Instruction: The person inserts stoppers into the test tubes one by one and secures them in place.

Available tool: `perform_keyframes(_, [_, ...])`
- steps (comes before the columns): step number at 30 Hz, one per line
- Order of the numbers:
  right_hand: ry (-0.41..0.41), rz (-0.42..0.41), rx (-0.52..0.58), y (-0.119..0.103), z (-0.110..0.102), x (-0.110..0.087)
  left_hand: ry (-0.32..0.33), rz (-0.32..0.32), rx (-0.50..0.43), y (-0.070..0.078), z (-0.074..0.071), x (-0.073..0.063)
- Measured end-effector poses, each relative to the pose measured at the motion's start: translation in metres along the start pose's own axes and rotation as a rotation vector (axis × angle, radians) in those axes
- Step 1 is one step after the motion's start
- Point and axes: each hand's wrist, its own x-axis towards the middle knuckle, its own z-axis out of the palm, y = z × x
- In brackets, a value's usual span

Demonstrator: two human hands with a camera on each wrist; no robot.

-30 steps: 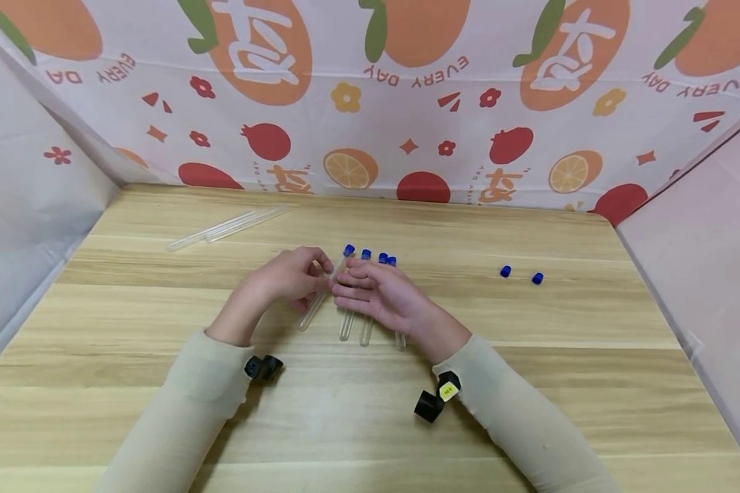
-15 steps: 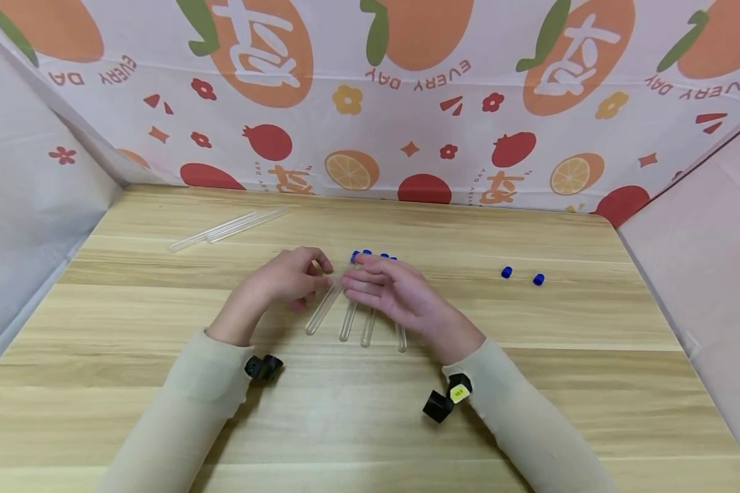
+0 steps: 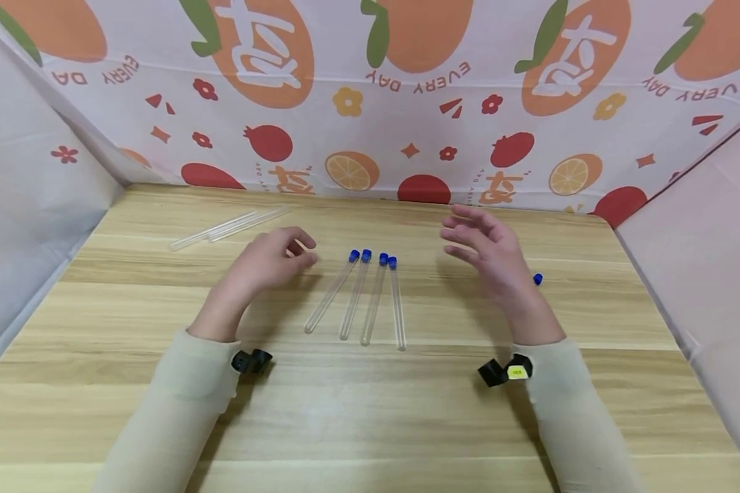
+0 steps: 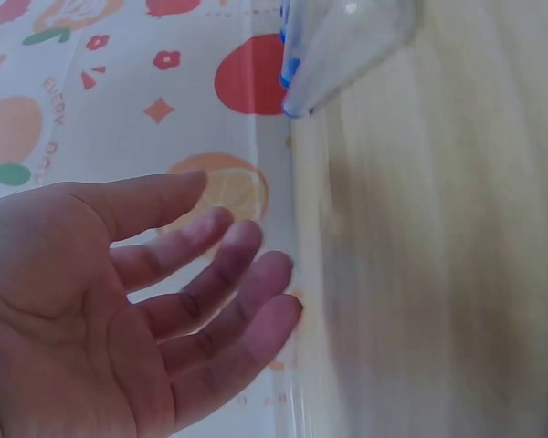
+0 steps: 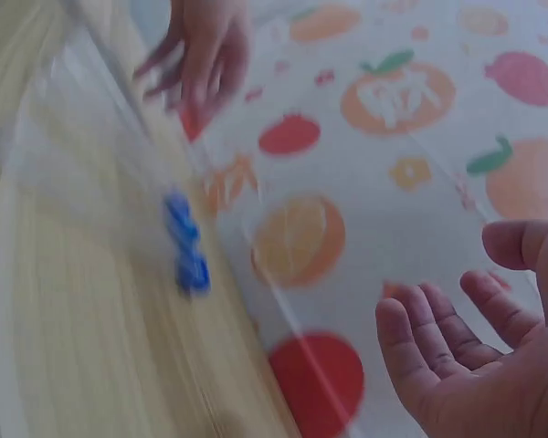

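Several clear test tubes [image 3: 328, 301] with blue caps [image 3: 384, 259] lie fanned out at the middle of the table, rounded ends toward me. Left of them hovers my left hand [image 3: 271, 257], fingers loosely bent and nothing in them; its palm also shows in the left wrist view. My right hand [image 3: 490, 250] is raised to the right of the tubes, fingers spread and relaxed, holding nothing. A loose blue cap [image 3: 538, 279] sits on the table beside that hand; a second one is hidden behind the hand. In the right wrist view the capped ends [image 5: 187, 246] look blurred.
Uncapped clear tubes [image 3: 247, 224] lie together at the back left of the wooden table [image 3: 345, 424]. A fruit-printed cloth [image 3: 395, 123] hangs along the back edge, with pale cloth walls at both sides.
My right hand has let go of the leftmost capped tube and moved right, toward the loose caps. My left hand has drawn back slightly left. The capped tubes are now uncovered.
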Motion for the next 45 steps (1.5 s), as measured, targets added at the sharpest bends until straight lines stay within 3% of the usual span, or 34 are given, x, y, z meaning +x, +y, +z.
perform_keyframes(6, [0.064,-0.086,-0.35,0.004,-0.046,-0.007,0.033,0.014,0.064,-0.018,-0.015,-0.007])
perform_keyframes(11, [0.078,-0.134,-0.675,0.008,-0.072,-0.01,0.124,0.014,0.163,-0.036,-0.034,-0.009])
perform_keyframes(15, [0.063,-0.184,-0.899,0.008,-0.093,-0.008,0.177,0.039,0.226,-0.049,-0.046,-0.007])
perform_keyframes(19, [0.04,-0.223,-1.12,0.01,-0.114,-0.009,0.172,0.087,0.275,-0.06,-0.051,-0.001])
perform_keyframes(22, [-0.021,-0.254,-1.243,0.014,-0.125,-0.008,0.168,0.093,0.31,-0.066,-0.054,0.003])
perform_keyframes(29, [-0.205,-0.286,-1.34,0.025,-0.137,-0.004,0.126,0.065,0.385,-0.08,-0.061,0.015])
perform_keyframes(36, [-0.271,-0.262,-1.399,0.029,-0.144,0.001,0.091,0.078,0.431,-0.085,-0.062,0.024])
perform_keyframes(45, [-0.319,-0.188,-1.378,0.034,-0.154,0.006,0.056,0.064,0.491,-0.082,-0.06,0.027])
